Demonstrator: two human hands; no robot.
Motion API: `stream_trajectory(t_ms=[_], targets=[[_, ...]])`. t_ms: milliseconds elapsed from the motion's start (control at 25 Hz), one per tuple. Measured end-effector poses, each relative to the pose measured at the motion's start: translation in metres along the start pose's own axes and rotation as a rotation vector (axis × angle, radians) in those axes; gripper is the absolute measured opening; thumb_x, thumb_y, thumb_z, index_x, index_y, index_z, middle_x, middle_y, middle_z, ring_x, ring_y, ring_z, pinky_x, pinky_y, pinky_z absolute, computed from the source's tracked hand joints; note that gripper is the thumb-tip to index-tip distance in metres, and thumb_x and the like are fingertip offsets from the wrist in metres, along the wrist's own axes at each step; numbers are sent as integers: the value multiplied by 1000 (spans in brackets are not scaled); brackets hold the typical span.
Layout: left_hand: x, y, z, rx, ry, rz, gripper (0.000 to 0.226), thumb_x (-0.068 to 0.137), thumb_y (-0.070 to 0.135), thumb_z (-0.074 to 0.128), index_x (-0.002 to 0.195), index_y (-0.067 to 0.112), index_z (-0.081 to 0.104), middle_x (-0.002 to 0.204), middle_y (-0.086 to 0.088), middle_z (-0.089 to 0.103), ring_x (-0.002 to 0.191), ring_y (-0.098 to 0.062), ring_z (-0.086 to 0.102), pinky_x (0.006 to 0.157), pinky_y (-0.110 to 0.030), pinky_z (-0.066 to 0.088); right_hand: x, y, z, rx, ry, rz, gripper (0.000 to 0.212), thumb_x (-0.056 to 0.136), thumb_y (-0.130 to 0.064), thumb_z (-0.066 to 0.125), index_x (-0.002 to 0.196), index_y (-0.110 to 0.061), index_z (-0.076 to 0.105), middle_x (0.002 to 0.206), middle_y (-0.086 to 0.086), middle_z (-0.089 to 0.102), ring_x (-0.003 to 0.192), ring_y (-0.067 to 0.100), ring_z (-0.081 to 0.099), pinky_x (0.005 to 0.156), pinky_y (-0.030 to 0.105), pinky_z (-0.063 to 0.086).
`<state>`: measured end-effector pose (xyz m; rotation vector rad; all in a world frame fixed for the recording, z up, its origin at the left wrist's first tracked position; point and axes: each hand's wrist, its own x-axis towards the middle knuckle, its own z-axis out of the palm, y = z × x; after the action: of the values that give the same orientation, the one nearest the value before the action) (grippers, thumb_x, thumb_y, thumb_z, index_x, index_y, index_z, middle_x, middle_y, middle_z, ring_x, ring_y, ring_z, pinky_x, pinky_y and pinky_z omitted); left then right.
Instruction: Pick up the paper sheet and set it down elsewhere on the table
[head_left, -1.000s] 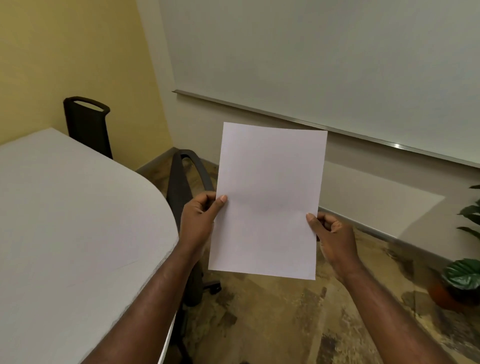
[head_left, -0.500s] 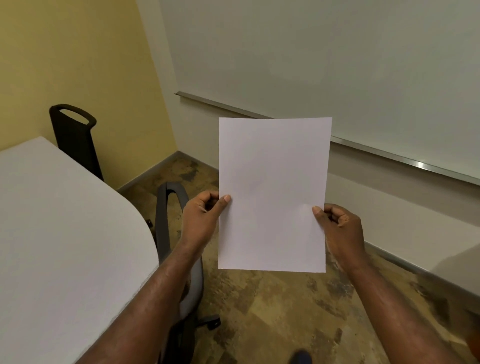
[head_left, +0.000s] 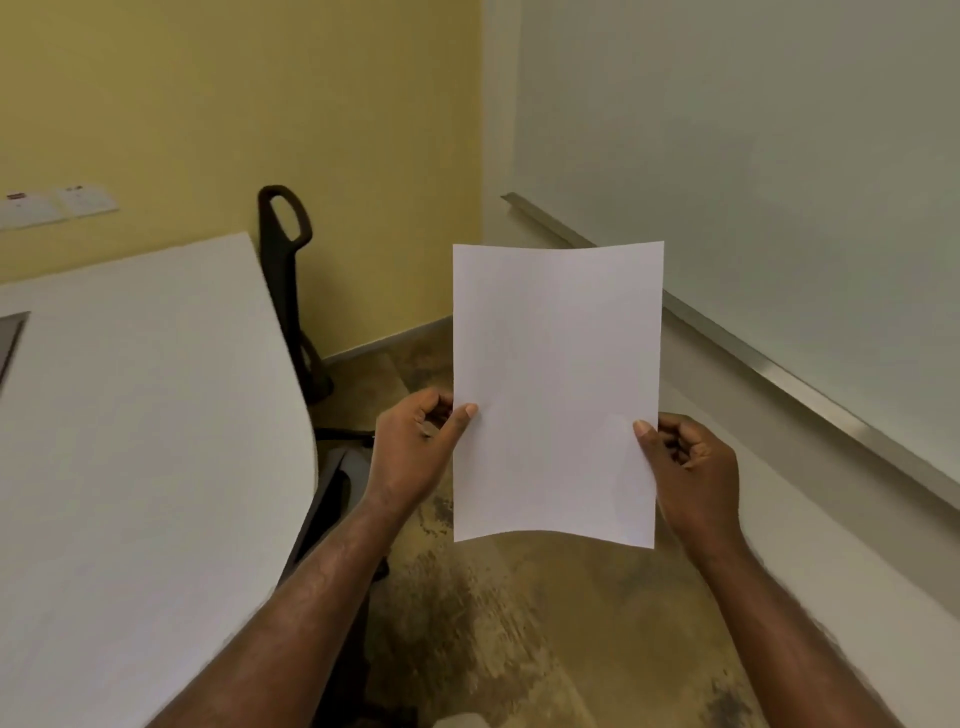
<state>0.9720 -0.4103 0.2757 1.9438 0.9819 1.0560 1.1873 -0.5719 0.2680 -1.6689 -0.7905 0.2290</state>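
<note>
A blank white sheet of paper is held upright in the air in front of me, slightly bowed across its width. My left hand pinches its left edge, thumb on the front and fingers curled behind. My right hand pinches the right edge the same way. Both hands grip the sheet in its lower half, above the mottled brown floor.
A white table with a rounded end fills the left side. Black chairs stand by its edge near the yellow wall. A large whiteboard with a metal tray covers the right wall.
The view has swung left: the table and yellow wall now take up more of the picture and the plant is gone. Both hands still hold the sheet, now more upright and slightly bowed.
</note>
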Motion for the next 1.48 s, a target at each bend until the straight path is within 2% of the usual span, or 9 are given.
stream_trajectory(t_ms=[280,360,520,720,880,1080,1200,1320,1480], targets=[[110,-63,3,15,212,-134,24,84,46,62,94,26,69,95,13,69,90,-7,64,79,-36,58,148,26,103,-2,-211,-51,3,88,-22,67,88,-24,70,83,-10,71,73,1,65,66,20,53],[155,-83,3,48,239,-145,30,81,54,58,95,30,67,96,21,63,94,-6,61,81,-38,57,196,34,140,-6,-245,-66,3,87,-22,68,90,-23,70,84,-11,70,74,1,65,69,23,51],[248,-112,2,49,240,-177,19,83,47,63,93,32,68,95,27,59,95,-2,59,75,-40,59,287,39,203,-14,-272,-75,18,87,-26,68,100,-14,71,90,-3,71,83,15,66,71,26,56],[351,-141,5,35,228,-206,24,84,42,65,96,22,71,96,10,70,89,-6,65,76,-39,59,390,43,274,28,-295,-59,18,87,-25,67,103,-15,70,90,1,70,82,19,66,72,12,51],[424,-177,6,74,281,-239,20,84,45,64,94,28,70,96,11,70,89,-5,64,78,-34,58,470,52,347,105,-378,-77,11,89,-23,65,99,-21,68,85,-5,68,75,6,64,69,3,49],[519,-219,-6,85,455,-311,22,84,47,63,90,27,71,91,11,72,84,-3,66,71,-22,56,580,52,464,179,-559,-119,9,88,-20,67,98,-20,68,83,-13,67,72,-13,62,67,-1,45],[564,-233,-22,102,602,-348,19,85,44,64,91,28,72,92,12,73,84,-4,69,71,-20,56,632,31,535,226,-718,-177,9,88,-25,66,86,-33,68,73,-22,69,70,-13,62,65,0,45],[586,-244,-44,132,736,-386,6,86,37,66,86,34,71,90,22,71,81,4,66,66,-8,49,657,9,600,292,-835,-200,19,88,-24,67,80,-41,66,75,-27,70,69,-9,62,65,3,47],[607,-271,-82,187,919,-460,5,85,36,66,81,37,69,85,22,69,80,4,61,71,-20,45,670,-14,694,317,-1014,-261,18,88,-25,67,79,-40,67,74,-24,70,65,-6,60,63,6,48]])
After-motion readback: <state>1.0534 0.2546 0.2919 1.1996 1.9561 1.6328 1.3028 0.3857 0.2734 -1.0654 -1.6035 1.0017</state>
